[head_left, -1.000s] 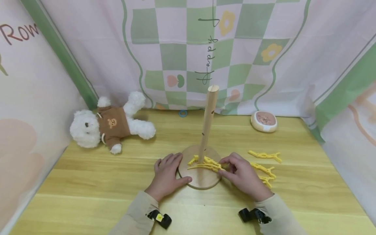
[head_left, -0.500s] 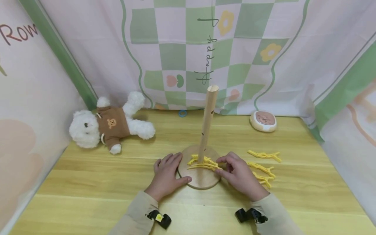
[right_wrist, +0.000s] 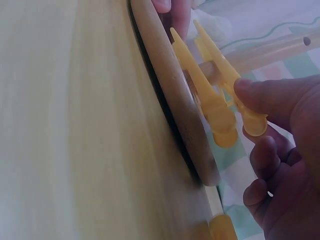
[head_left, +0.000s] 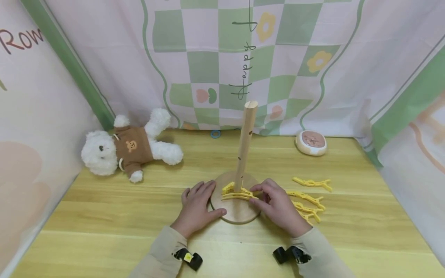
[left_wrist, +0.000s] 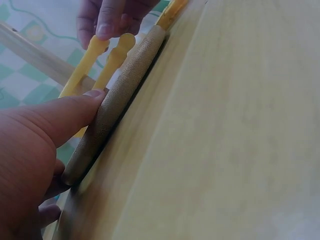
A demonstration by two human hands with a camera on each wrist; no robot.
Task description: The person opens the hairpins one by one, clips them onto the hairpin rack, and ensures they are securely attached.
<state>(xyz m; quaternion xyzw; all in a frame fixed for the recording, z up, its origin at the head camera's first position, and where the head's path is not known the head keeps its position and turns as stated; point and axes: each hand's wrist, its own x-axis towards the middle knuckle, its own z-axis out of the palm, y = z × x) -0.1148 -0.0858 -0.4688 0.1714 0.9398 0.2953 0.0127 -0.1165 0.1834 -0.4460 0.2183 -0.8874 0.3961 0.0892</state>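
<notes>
A wooden stand, with a round base (head_left: 240,216) and an upright post (head_left: 246,143), is on the table before me. My left hand (head_left: 197,208) holds the base's left edge, thumb on top and fingers at the rim. Two yellow plastic hair clips lie one above the other at the post's foot; the lower clip (right_wrist: 212,107) is close to the base. My right hand (head_left: 276,206) pinches the upper clip (right_wrist: 227,75) at its rounded end between thumb and fingers. The clips' jaws lie either side of the post, and the post partly hides them in the head view.
Several more yellow clips (head_left: 313,183) lie on the table right of the stand. A white plush bear (head_left: 132,144) in a brown top lies at back left. A small blue ring (head_left: 215,134) and a white round-cornered device (head_left: 311,143) are near the back curtain (head_left: 201,69).
My right hand has moved left, with the clip it pinches, further in toward the post. The left hand has stayed on the base.
</notes>
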